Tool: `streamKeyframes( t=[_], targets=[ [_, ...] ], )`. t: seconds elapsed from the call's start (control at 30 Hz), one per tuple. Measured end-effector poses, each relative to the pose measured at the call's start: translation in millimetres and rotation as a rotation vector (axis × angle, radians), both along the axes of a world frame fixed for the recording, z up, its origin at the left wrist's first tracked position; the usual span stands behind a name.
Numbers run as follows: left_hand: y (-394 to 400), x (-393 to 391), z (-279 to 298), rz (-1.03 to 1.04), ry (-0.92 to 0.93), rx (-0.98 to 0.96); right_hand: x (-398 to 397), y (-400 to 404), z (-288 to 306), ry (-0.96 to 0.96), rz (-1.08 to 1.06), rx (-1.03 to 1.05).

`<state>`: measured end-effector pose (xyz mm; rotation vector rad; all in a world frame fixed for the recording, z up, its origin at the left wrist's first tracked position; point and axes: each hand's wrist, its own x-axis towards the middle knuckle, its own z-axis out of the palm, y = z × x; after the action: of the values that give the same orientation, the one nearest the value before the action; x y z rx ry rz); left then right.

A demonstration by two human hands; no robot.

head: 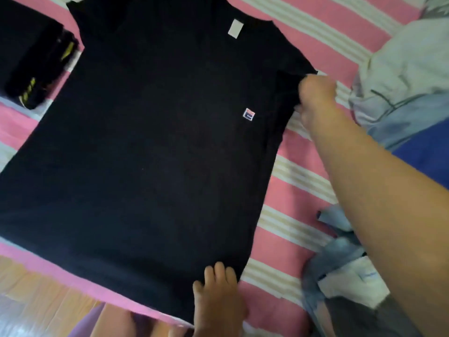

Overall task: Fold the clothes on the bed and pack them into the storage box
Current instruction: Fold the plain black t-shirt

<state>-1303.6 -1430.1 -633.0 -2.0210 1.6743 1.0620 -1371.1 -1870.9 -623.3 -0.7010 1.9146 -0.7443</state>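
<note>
Lying flat, black T-shirt (145, 142), small chest logo (248, 114)

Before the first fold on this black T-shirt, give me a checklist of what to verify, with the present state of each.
1. Black T-shirt spread flat on the striped bed: ok, no large wrinkles show.
2. Right hand grips the sleeve edge: ok, fingers curled on the fabric.
3. Left hand holds the hem corner: ok, fingers lie on the fabric; a pinch underneath cannot be told.
4. Far sleeve laid out: cannot tell, it runs out of frame.
5. Fold path free: not ok, the folded dark garment touches the shirt's far edge.
6. Storage box in reach: cannot tell, not in view.
</note>
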Motion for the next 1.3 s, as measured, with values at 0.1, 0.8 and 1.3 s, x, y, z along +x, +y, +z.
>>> streamKeyframes(
  t=[0.1,0.8,1.3],
  targets=[
    [4,-1,-3,0.044,-0.033,-0.034,-78,34,19,-0.18,-0.192,0.073],
    [14,48,30,0.423,0.297,0.087,-99,100,10,0.095,-0.222,0.185],
    [-23,255,90,0.834,0.265,-0.151,109,3,112,-0.508,-0.059,-0.086]
  ],
)
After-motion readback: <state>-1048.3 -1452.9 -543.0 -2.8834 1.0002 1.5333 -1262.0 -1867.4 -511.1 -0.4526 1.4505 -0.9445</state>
